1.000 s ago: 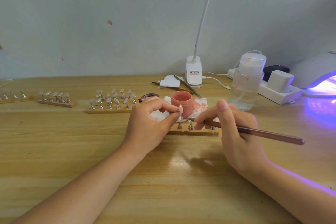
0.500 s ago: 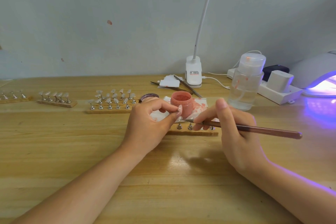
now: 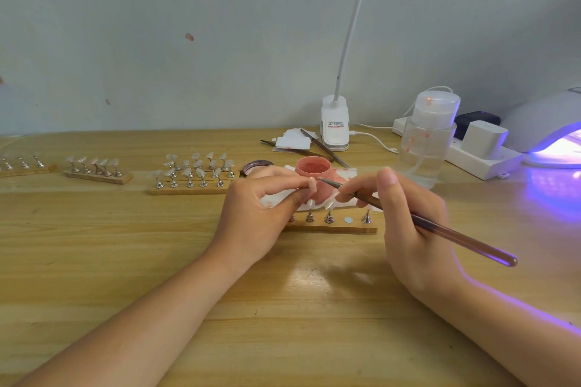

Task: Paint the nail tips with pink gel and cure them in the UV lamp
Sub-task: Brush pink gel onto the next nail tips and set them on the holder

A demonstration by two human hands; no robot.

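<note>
Near the table's (image 3: 125,261) middle, the left hand (image 3: 251,217) pinches one nail tip (image 3: 312,183), lifted clear for access. The right hand (image 3: 412,229) grips the brush (image 3: 418,220), its point apparently just beside the tip (pink gel jar (image 3: 313,170) behind). The UV lamp (image 3: 547,132) glows at the right edge.

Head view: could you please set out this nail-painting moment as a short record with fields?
left hand: pinches a nail tip on its stand
right hand: holds the brush, bristles just right of the tip
gel jar: open, pink, behind the hands
wooden holder: in front of the jar, three stands visible, one spot free
UV lamp: far right, glowing violet
clear bottle: right of the jar
</note>
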